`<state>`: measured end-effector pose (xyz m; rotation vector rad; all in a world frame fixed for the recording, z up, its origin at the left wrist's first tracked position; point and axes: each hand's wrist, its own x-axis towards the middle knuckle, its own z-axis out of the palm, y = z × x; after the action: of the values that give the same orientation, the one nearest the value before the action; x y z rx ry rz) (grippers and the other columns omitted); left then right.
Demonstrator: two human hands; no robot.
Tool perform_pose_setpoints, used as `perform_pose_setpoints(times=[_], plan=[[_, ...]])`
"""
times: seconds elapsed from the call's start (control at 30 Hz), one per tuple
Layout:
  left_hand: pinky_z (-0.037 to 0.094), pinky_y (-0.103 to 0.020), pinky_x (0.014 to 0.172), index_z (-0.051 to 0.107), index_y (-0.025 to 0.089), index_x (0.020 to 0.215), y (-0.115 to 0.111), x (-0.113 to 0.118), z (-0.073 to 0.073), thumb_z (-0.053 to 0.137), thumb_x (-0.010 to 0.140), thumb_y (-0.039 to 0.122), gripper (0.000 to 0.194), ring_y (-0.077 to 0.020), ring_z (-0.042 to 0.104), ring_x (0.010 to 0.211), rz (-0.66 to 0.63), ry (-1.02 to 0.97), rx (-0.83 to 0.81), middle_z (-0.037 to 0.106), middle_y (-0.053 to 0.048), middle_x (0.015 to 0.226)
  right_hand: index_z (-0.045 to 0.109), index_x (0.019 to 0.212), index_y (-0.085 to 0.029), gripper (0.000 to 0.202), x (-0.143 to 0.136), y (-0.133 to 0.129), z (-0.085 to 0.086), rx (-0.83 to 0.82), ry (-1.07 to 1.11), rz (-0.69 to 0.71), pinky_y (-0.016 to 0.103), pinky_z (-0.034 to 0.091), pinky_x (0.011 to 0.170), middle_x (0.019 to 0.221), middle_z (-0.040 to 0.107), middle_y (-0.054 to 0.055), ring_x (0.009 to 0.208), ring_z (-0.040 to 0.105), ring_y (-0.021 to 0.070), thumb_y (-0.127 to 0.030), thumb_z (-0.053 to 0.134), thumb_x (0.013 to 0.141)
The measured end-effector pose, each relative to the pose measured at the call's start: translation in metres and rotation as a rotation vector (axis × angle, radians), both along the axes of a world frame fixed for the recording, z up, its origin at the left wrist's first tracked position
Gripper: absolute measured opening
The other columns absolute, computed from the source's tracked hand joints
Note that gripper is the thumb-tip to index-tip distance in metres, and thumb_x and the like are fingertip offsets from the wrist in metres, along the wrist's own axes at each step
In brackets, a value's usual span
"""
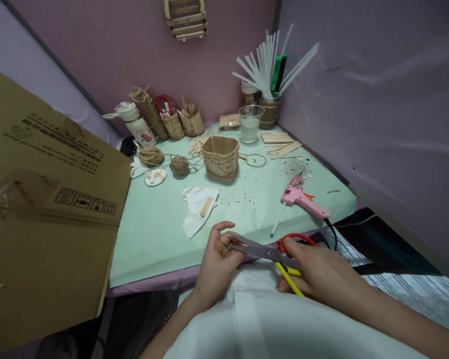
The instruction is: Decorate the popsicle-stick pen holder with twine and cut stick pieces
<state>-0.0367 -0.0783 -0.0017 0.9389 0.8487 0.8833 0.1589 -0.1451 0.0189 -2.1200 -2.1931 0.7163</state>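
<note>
My right hand [314, 264] is closed on the handles of a pair of scissors [264, 251], one red and one yellow, held over my lap at the table's front edge. The grey blades are slightly parted and point left to the fingertips of my left hand [220, 254]. Those fingers are pinched around a tiny pale piece, too small to make out, between the blade tips. Beyond the hands, a white tissue [194, 214] lies on the table with a short wooden piece [206, 207] on it. Behind it stands a woven-looking basket [221, 158].
A pink glue gun [303, 199] lies at the right with its cord over the edge. Twine balls [179, 165], a cup of liquid [250, 124], wooden sticks [276, 138], a bottle [136, 124] and stick holders [191, 121] stand farther back. A large cardboard box [48, 214] rises at the left.
</note>
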Motion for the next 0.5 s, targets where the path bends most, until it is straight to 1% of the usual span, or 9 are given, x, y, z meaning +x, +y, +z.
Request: perform_pose_setpoints(times=[0.13, 0.27, 0.4, 0.5], plan=[[0.041, -0.018, 0.062, 0.042, 0.024, 0.108, -0.0003, -0.0003, -0.0015, 0.053, 0.065, 0.001, 0.050, -0.0087, 0.054, 0.068, -0.010, -0.013, -0.008, 0.060, 0.002, 0.079, 0.043, 0.082, -0.023, 0.037, -0.0004, -0.0009, -0.0024, -0.006, -0.034, 0.008, 0.025, 0.028, 0.050, 0.075, 0.067, 0.004, 0.068, 0.064, 0.0275, -0.053, 0.062, 0.073], [0.042, -0.019, 0.066, 0.044, 0.024, 0.107, 0.0000, 0.0002, -0.0025, 0.059, 0.068, 0.004, 0.046, -0.0080, 0.055, 0.069, -0.003, -0.051, -0.029, 0.059, 0.003, 0.080, 0.043, 0.083, -0.023, 0.033, -0.0009, -0.0002, -0.0033, -0.042, -0.023, -0.011, 0.025, 0.026, 0.050, 0.073, 0.067, 0.004, 0.066, 0.064, 0.0280, -0.052, 0.059, 0.076], [0.041, -0.019, 0.067, 0.046, 0.024, 0.107, 0.0010, 0.0018, 0.0001, 0.064, 0.073, 0.010, 0.041, -0.0077, 0.054, 0.069, -0.001, -0.076, -0.038, 0.058, 0.003, 0.076, 0.042, 0.084, -0.023, 0.022, 0.0000, 0.0028, -0.0015, -0.047, 0.136, -0.082, 0.024, 0.028, 0.051, 0.074, 0.066, 0.003, 0.065, 0.062, 0.0227, -0.042, 0.053, 0.081], [0.042, -0.019, 0.069, 0.054, 0.020, 0.100, 0.0021, 0.0025, 0.0030, 0.065, 0.074, 0.013, 0.029, -0.0074, 0.054, 0.070, 0.025, -0.088, -0.085, 0.059, 0.002, 0.076, 0.040, 0.083, -0.024, 0.020, -0.0002, 0.0045, -0.0002, -0.047, 0.190, -0.169, 0.024, 0.030, 0.052, 0.073, 0.064, 0.002, 0.063, 0.059, 0.0202, -0.039, 0.053, 0.081]])
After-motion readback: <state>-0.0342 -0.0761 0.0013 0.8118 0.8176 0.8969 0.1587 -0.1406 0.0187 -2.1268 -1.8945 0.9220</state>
